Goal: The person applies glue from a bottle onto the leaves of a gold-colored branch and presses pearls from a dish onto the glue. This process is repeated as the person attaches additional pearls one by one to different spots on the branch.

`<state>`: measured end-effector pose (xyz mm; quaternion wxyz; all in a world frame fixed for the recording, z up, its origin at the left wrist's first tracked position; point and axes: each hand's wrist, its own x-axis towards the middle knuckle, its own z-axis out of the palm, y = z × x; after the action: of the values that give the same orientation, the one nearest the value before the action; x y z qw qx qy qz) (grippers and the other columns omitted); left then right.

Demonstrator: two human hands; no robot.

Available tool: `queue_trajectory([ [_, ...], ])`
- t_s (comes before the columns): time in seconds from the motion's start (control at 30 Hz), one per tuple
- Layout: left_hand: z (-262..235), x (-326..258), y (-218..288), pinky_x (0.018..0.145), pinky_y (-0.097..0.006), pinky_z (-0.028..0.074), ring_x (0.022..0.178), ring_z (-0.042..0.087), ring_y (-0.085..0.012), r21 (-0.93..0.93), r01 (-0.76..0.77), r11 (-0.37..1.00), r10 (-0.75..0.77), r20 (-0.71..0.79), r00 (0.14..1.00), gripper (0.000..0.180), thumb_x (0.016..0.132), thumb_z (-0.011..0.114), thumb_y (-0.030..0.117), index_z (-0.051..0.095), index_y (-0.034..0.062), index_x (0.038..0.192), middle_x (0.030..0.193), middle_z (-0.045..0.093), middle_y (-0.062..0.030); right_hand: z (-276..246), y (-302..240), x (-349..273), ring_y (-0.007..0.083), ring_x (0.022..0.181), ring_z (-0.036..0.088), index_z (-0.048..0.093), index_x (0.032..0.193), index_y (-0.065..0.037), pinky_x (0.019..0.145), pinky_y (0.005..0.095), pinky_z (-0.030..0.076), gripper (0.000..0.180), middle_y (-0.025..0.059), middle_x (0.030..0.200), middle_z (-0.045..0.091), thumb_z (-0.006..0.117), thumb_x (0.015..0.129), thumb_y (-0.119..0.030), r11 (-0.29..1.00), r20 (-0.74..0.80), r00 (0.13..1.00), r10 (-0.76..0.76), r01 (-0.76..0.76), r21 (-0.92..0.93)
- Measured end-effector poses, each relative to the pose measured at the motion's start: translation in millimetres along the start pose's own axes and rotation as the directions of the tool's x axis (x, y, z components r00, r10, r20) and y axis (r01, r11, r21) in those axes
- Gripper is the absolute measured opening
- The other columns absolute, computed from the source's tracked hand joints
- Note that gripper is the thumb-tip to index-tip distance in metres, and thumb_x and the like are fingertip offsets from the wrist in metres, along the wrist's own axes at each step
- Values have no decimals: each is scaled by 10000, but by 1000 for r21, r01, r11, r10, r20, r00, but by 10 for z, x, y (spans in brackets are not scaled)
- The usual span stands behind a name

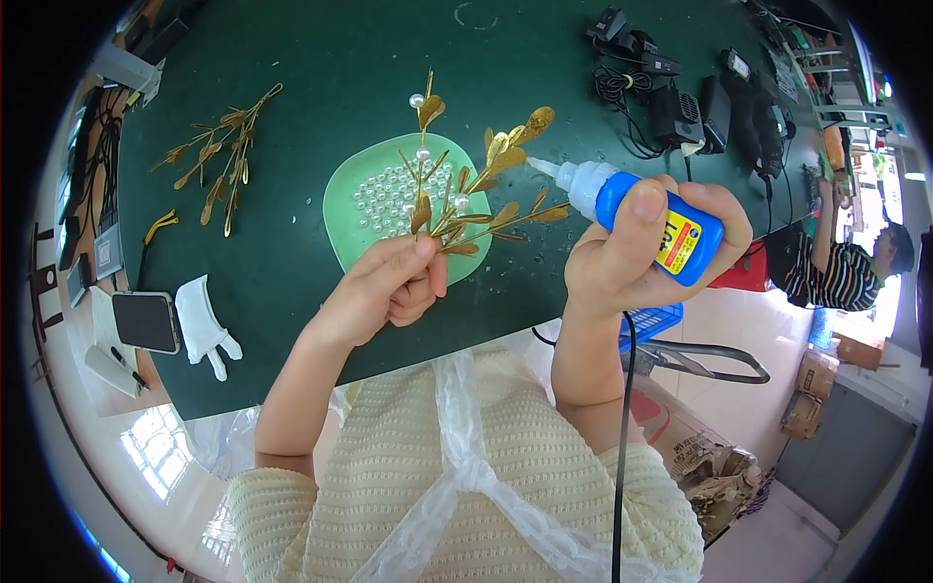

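Between the pinched fingers of my left hand point(394, 287) is the stem of a gold leaf branch point(505, 155). A few white pearl beads sit on its twigs. My right hand point(646, 238) is wrapped round a blue glue bottle point(627, 206) with a yellow label, tilted so its clear nozzle points left. The nozzle tip is close to a gold leaf at the upper right of the branch; whether they touch I cannot tell. Beneath the branch lies a light green plate point(342, 189) holding many loose pearl beads point(389, 199).
Another gold branch point(219, 151) lies on the dark green table point(369, 58) at the left. Near its left edge are a phone point(146, 321) and a white glove point(204, 325). Black adapters and cables point(671, 112) lie at the right. Another person point(846, 257) is at far right.
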<state>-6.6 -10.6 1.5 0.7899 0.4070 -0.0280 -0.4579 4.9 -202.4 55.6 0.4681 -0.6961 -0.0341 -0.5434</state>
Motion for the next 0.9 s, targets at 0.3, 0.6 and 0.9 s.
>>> queue_trajectory([
  [0.3, -18, -14, 10, 372, -212, 130, 412, 167, -39, -8, -42, 999, 42, -9, 999, 400, 922, 348, 344, 469, 21, 721, 496, 208, 64, -219, 127, 85, 96, 466, 376, 454, 909, -69, 463, 263, 333, 180, 3, 578, 400, 496, 829, -225, 705, 83, 864, 496, -457, 542],
  [0.6, -66, -25, 84, 338, -221, 116, 364, 153, -46, -35, -177, 984, 174, -64, 983, 439, 927, 297, 353, 445, 12, 694, 450, 155, 67, -508, 482, -4, 205, 671, 591, 462, 1037, -9, 602, 298, 478, 286, 196, 877, 597, 506, 807, -173, 503, 294, 603, 742, -790, 351],
  [0.9, -118, -37, 82, 332, -219, 118, 362, 155, -49, -135, -221, 966, 218, -38, 975, 423, 935, 267, 340, 439, 17, 720, 457, 164, 61, -396, 692, -171, 89, 826, 482, 555, 1030, 30, 746, 206, 370, 349, 30, 898, 556, 663, 753, -152, 503, 536, 459, 709, -861, 72],
])
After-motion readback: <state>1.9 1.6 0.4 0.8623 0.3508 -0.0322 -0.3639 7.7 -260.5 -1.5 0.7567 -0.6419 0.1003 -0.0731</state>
